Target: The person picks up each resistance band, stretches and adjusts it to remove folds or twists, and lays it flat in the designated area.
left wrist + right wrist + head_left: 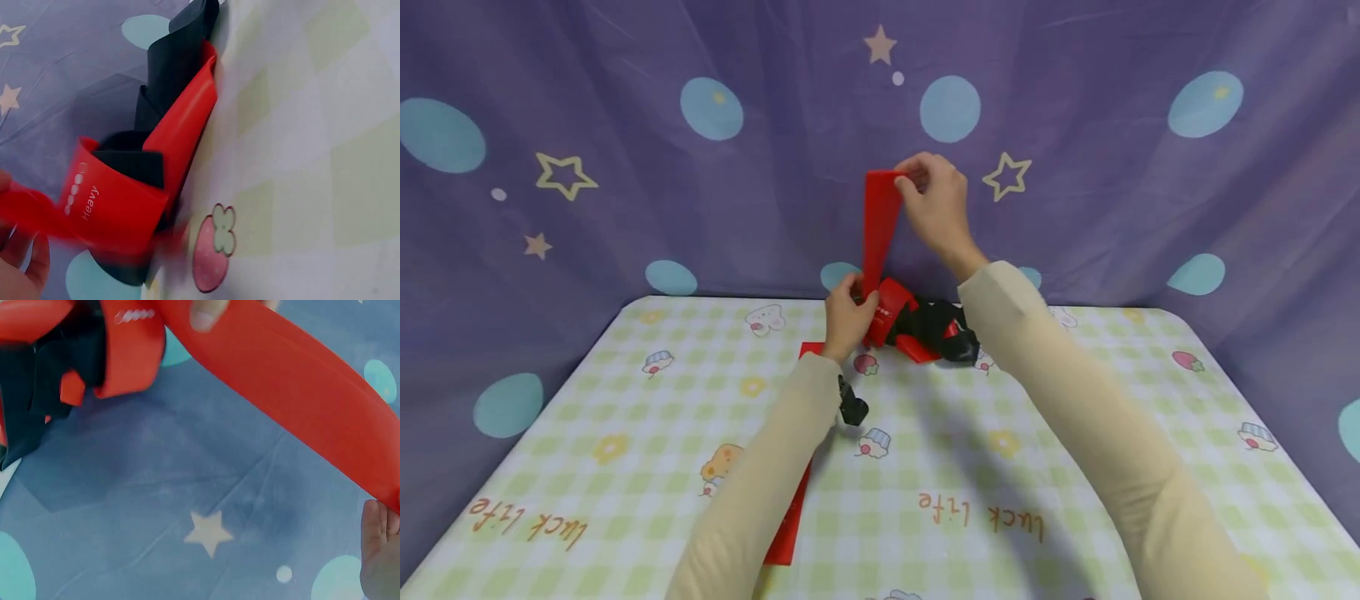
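A red resistance band (880, 221) is stretched upward between the two hands. My right hand (936, 208) pinches its top, high in front of the curtain. Lower down, my left hand (847, 318) pinches the same band close over the far table edge. Beside the left hand lies a bundle of flat red and black bands, with a black band (934, 325) folded and twisted through it. White lettering reading "Heavy" shows on a red loop (115, 206) in the left wrist view. The right wrist view shows the red band (294, 394) running diagonally from the bundle to the right hand.
Another red band (788, 533) lies flat on the table, partly hidden under the left forearm. A small black object (852, 406) shows at the left wrist. The checked tablecloth (647, 500) covers the table, and a purple patterned curtain (797, 125) hangs right behind its far edge.
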`<act>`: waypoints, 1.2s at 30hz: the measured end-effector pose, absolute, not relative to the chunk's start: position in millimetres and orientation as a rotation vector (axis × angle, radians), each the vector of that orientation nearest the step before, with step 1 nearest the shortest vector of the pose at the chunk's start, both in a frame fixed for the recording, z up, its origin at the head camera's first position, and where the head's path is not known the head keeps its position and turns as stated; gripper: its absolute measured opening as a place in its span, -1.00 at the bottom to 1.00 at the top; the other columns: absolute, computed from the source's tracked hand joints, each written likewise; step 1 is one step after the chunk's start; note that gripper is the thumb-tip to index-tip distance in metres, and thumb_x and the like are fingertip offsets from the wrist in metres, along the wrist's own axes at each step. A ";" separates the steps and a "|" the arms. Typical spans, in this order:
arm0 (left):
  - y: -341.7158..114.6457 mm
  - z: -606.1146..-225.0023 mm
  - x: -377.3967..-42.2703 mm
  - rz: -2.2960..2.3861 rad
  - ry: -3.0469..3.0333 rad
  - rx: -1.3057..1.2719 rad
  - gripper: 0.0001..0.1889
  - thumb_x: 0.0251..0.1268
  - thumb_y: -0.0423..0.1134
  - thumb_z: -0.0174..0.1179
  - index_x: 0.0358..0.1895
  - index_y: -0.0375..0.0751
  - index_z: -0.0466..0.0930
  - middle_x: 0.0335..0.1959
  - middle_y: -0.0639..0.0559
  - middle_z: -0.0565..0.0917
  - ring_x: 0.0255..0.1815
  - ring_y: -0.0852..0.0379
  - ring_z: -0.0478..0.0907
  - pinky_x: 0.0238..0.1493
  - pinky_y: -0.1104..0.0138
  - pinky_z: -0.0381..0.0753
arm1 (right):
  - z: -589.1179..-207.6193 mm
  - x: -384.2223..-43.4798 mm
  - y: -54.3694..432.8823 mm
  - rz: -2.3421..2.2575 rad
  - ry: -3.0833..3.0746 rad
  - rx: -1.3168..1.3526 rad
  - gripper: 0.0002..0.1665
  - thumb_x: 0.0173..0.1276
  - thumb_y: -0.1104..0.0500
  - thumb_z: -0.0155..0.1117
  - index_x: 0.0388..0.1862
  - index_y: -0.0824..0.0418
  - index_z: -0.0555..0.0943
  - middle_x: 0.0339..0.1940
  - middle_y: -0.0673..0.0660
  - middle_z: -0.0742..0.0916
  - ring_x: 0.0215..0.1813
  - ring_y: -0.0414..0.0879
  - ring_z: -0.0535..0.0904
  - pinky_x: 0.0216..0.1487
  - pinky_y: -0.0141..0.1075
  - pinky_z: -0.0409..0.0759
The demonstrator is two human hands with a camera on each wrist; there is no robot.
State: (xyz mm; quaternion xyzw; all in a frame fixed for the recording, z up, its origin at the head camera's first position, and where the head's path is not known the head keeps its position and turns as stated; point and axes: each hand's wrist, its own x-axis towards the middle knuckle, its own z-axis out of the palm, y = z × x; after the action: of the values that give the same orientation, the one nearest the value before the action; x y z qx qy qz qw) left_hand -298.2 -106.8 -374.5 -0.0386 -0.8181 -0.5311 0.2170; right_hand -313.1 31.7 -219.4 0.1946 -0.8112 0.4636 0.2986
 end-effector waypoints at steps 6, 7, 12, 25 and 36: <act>-111.4 -383.9 -296.8 -1.489 -2.273 -0.079 -0.77 0.29 -0.34 0.11 -0.05 -0.36 0.58 -0.26 -0.26 0.67 -0.36 -0.10 0.62 -0.24 0.23 0.61 | -211.7 -314.3 43.5 1.250 -2.144 0.461 -0.79 0.33 0.27 0.14 -0.18 0.35 0.65 -0.26 0.25 0.73 -0.25 -0.01 0.64 -0.10 -0.33 0.57; -113.2 -384.9 -296.5 -1.492 -2.280 -0.078 -0.78 0.30 -0.32 0.12 -0.05 -0.35 0.58 -0.27 -0.25 0.67 -0.38 -0.09 0.62 -0.26 0.26 0.60 | -211.7 -314.8 45.5 1.252 -2.157 0.446 -0.79 0.34 0.26 0.13 -0.17 0.35 0.65 -0.25 0.24 0.74 -0.25 -0.02 0.63 -0.08 -0.33 0.57; -125.6 -390.5 -290.7 -1.479 -2.320 -0.046 -0.75 0.32 -0.20 0.18 -0.10 -0.32 0.60 -0.30 -0.21 0.66 -0.33 -0.01 0.54 -0.28 0.34 0.52 | -216.6 -319.0 55.0 1.269 -2.193 0.368 -0.77 0.35 0.25 0.10 -0.15 0.33 0.64 -0.26 0.25 0.73 -0.29 -0.05 0.61 -0.15 -0.39 0.50; -158.4 -395.4 -281.2 -1.497 -2.343 -0.001 -0.76 0.32 -0.19 0.18 -0.11 -0.29 0.65 -0.26 -0.22 0.71 -0.40 0.09 0.53 -0.42 0.51 0.47 | -237.0 -331.5 92.0 1.372 -2.190 0.191 -0.77 0.31 0.27 0.09 -0.16 0.33 0.64 -0.34 0.20 0.70 -0.47 -0.26 0.57 -0.25 -0.49 0.59; -171.2 -392.5 -269.8 -1.489 -2.402 -0.067 -0.79 0.31 -0.21 0.19 -0.17 -0.29 0.67 -0.47 -0.16 0.67 -0.53 0.25 0.42 -0.44 0.48 0.36 | -268.4 -335.7 119.8 1.642 -2.179 0.141 -0.65 0.22 0.38 0.05 0.01 0.33 0.54 -0.43 0.10 0.66 -0.58 -0.24 0.62 -0.45 -0.42 0.65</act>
State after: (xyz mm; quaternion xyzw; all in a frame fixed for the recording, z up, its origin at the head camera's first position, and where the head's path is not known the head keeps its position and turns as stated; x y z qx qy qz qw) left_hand -269.8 -171.2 -392.5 -0.0235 -0.8393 -0.5202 0.1565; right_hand -335.7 119.8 -268.4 0.0506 -0.7809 0.5884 0.2036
